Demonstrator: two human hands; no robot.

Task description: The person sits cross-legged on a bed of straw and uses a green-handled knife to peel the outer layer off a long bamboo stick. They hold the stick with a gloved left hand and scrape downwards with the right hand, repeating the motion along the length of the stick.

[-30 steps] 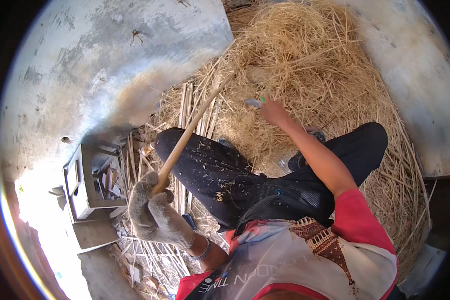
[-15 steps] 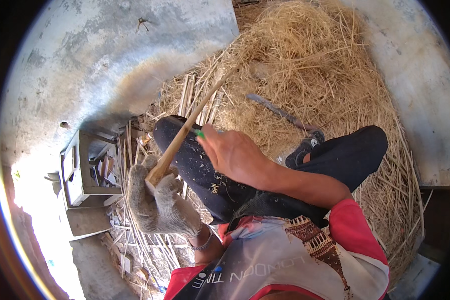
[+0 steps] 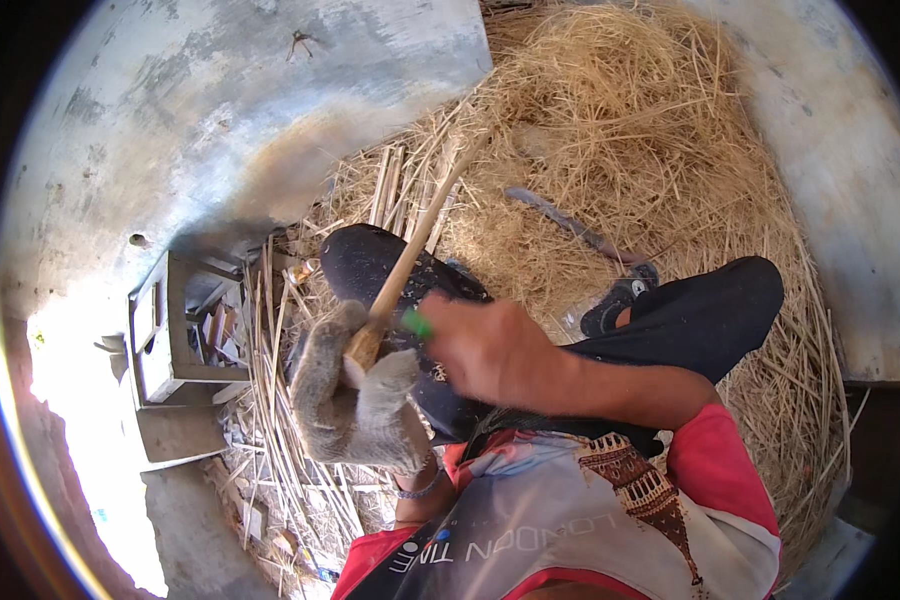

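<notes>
My left hand (image 3: 355,405), in a grey knitted glove, is closed round the thick near end of a long pale wooden stick (image 3: 402,275). The stick slants up and away over my left knee toward the straw, with its cut end showing between thumb and fingers. My bare right hand (image 3: 495,350) is closed and blurred by motion just right of the stick. From its fingers sticks out the bright green part (image 3: 416,323) of a small tool; the rest of that tool is hidden, and I cannot tell whether it touches the stick.
A heap of dry straw (image 3: 620,110) spreads ahead, with a long, narrow grey-and-brown tool (image 3: 570,222) lying on it. Split sticks (image 3: 270,400) are strewn at the left beside an open wooden box (image 3: 160,335) with scraps. Pale walls (image 3: 200,110) rise around. My crossed legs (image 3: 690,310) lie below.
My right hand has come down toward me along the stick, with the green part. My left hand and the near end of the stick have shifted slightly right.
</notes>
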